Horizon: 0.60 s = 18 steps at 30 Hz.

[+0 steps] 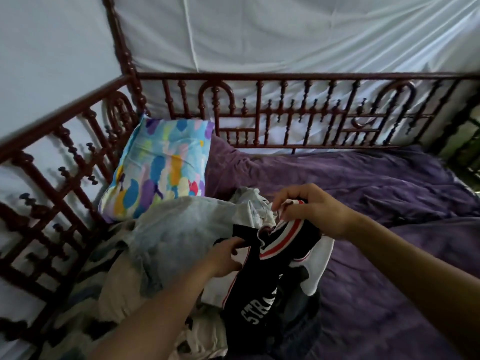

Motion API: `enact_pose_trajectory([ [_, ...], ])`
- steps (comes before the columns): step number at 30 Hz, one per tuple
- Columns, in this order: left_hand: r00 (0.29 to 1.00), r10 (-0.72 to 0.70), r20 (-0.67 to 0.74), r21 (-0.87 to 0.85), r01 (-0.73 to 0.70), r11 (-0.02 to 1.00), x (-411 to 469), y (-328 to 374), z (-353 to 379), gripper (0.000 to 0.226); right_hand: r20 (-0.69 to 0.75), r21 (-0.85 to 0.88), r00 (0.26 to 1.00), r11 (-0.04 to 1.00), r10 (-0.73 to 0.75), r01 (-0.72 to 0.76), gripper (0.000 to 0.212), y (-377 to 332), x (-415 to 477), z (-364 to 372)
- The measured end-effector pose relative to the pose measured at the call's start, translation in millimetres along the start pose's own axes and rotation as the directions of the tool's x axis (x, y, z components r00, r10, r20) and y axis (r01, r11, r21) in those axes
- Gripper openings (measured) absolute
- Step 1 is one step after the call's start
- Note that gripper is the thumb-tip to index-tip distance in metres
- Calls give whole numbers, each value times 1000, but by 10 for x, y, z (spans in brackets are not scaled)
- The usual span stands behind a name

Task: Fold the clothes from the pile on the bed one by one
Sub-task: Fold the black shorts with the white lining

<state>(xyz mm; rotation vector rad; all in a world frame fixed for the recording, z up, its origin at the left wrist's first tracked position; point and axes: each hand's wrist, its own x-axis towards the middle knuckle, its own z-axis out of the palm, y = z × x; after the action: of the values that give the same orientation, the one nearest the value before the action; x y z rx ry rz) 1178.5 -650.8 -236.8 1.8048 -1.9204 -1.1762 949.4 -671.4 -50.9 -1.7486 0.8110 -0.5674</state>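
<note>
Holding a black jersey (259, 294) just above the near part of the clothes pile (166, 237), both hands grip it by its top edge. The left hand (224, 258) has its fingers curled round the dark fabric at one shoulder, knuckles towards the camera. The right hand (314, 211), a little higher and further from the body, pinches the red-and-white striped collar (283, 233) between thumb and bent fingers. The jersey hangs crumpled below the hands. A white sleeve (318, 266) droops on its right side, and white lettering (255, 311) that begins "STR" runs up the front, the rest lost in a fold. Behind and left of the jersey the pile is a loose heap: a pale blue denim garment (181, 229) lies on top, a beige garment (119, 289) is beneath it, and a black-and-white patterned cloth (78, 307) spreads under both towards the left. The heap sits on the left half of the bed, on a purple bedcover (376, 183) that stretches rumpled to the right. A pillow (161, 165) with bright multicoloured blotches leans in the far left corner, just beyond the denim. Dark red turned-wood bed rails (285, 110) run along the far side and the left side, with white fabric (285, 32) hanging behind them
</note>
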Motion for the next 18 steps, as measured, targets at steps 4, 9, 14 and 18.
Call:
enact_pose_trajectory([
  [4,993,119,-25,-310,-121,943,-134,401,-43,85,-51,141,998,989,41,-34,20,-218,-291,78],
  [9,976,211,51,-341,-181,922,-189,979,92,26,-92,313,994,949,58,-27,28,-427,-753,111],
  [14,980,192,50,-148,-183,972,-305,1393,472,5,-214,392,970,920,116,-24,27,-546,-1421,-17],
  [18,919,269,290,-427,-127,895,-354,1975,796,38,-282,451,945,892,168,-24,26,-606,-2007,-148],
])
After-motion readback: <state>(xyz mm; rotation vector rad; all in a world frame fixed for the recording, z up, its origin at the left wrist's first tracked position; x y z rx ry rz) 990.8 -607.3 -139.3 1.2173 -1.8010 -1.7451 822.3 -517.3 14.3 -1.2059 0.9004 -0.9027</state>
